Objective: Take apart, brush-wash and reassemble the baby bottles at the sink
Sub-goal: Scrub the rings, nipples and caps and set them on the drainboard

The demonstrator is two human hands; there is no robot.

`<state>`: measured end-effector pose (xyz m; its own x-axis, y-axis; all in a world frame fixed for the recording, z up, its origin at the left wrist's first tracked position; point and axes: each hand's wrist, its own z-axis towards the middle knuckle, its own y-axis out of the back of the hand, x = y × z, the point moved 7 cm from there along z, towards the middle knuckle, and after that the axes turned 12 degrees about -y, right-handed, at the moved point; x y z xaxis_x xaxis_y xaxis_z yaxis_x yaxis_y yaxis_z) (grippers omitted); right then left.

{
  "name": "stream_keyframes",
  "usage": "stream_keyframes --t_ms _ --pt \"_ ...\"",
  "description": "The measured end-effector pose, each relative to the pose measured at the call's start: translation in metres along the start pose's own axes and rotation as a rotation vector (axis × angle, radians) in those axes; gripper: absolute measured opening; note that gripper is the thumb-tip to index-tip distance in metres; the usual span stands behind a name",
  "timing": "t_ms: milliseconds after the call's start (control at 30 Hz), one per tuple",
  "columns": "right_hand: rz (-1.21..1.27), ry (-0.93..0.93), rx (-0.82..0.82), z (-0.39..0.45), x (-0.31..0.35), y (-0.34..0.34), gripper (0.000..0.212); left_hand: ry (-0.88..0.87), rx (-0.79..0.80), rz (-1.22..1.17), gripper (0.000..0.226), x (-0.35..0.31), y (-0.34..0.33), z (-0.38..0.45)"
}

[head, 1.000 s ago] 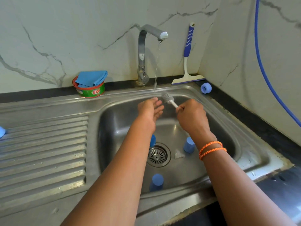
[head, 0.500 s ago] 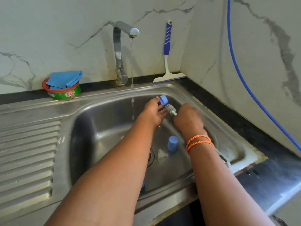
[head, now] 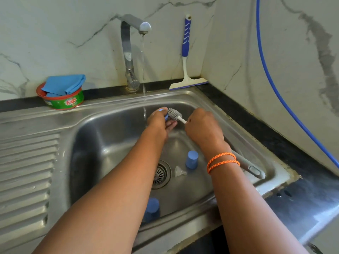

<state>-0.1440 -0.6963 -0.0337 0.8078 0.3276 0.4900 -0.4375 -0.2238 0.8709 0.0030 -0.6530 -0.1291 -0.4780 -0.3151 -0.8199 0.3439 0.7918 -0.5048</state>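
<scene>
Left hand point(head: 159, 123): fingers curled round a small blue bottle part point(head: 166, 114), held over the back of the sink basin point(head: 117, 143) just right of the running water stream point(head: 144, 85). Right hand point(head: 202, 128): closed round the white stem of a grey bottle brush point(head: 174, 114); bristle head touches the blue part. Brush handle end point(head: 254, 170) projects behind the right wrist, over the basin's right edge.

Basin contents: blue cap point(head: 192, 159) upright right of the drain strainer point(head: 161, 174); clear teat point(head: 179, 171) between them; second blue piece point(head: 152, 208) near the front wall, partly hidden by the left forearm.

Surroundings: tap point(head: 128, 52) running; green soap tub point(head: 61, 99) holding a blue cloth point(head: 64, 84) on the back ledge; squeegee point(head: 186, 57) leaning in the corner; blue hose point(head: 271, 79) on the right wall.
</scene>
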Motion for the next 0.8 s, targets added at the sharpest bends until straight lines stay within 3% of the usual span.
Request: stream_keyframes --t_ms 233,433,600,800 --pt "0.044 0.118 0.001 -0.005 0.022 -0.011 0.024 0.051 0.074 0.091 0.022 -0.037 0.038 -0.016" --pt "0.077 0.202 0.096 -0.008 0.030 -0.013 0.021 0.059 0.187 0.219 0.032 -0.063 0.057 -0.033" --pt "0.035 0.314 0.078 -0.012 0.032 -0.002 0.024 0.022 0.155 0.170 0.030 -0.073 0.065 -0.041" --pt "0.048 0.431 0.103 -0.021 0.039 0.003 0.025 0.009 0.151 0.286 0.032 -0.079 0.069 -0.042"
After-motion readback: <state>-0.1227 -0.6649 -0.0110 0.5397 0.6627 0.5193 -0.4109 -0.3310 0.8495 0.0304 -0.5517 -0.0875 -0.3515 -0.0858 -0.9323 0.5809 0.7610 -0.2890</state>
